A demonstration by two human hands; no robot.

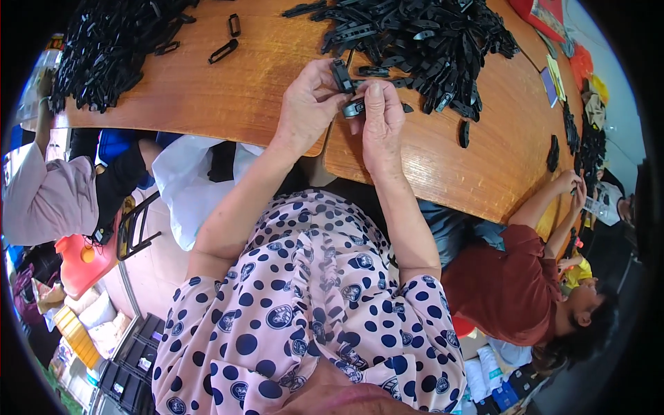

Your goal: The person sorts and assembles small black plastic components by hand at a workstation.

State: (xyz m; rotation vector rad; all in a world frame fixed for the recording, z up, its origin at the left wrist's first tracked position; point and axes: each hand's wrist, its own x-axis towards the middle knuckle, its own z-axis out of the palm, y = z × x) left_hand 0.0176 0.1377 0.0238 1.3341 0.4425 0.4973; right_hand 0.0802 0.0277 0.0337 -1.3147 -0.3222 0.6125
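Over the near edge of the table, my left hand point(309, 104) pinches a long black plastic piece point(342, 76) between thumb and fingers. Close beside it, my right hand point(382, 128) has its thumb up and its fingers closed on a second black plastic piece point(353, 108), which has a shiny, curved end. The two pieces are very near each other; whether they touch I cannot tell. Just beyond my hands lies a big heap of similar black plastic pieces point(429, 48), with one loose piece point(464, 133) to the right.
Another heap of black pieces point(104, 52) covers the far left of the wooden table point(263, 90). Two loose frame-shaped pieces point(223, 51) lie between the heaps. A person in a dark red shirt point(508, 283) works at the right; another person's sleeve point(52, 194) shows at the left. A white bag point(187, 187) hangs below the edge.
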